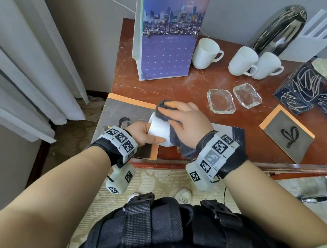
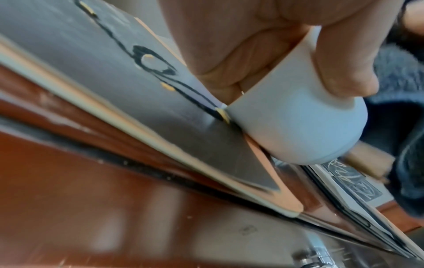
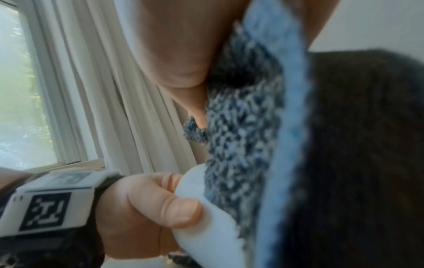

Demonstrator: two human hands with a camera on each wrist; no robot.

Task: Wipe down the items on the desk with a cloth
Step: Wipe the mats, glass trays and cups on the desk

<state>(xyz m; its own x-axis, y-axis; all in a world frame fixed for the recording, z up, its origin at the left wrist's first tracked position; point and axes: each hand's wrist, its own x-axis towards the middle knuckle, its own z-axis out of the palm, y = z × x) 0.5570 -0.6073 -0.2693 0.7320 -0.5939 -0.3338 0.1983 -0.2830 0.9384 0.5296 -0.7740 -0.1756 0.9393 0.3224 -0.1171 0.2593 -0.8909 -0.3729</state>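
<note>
Harness (image 1: 147, 223) — black, strapped at the person's waist, lowest in the head view. Left hand (image 1: 140, 134): fingers curled round a white cup (image 1: 159, 131), held on its side above the desk (image 1: 195, 86) edge, long axis running left–right, base to the right. Right hand (image 1: 186, 122): fingers wrapped over a grey cloth (image 1: 169, 115), pressed on the cup's far side — the nearer hand for wiping. Below them, a folder (image 1: 122, 107). Beyond, untouched: three mugs (image 1: 206, 53), two ashtrays (image 1: 220, 100), calendar (image 1: 168, 45), dark boxes (image 1: 300, 85). Nothing blocks the stroke, I judge.
</note>
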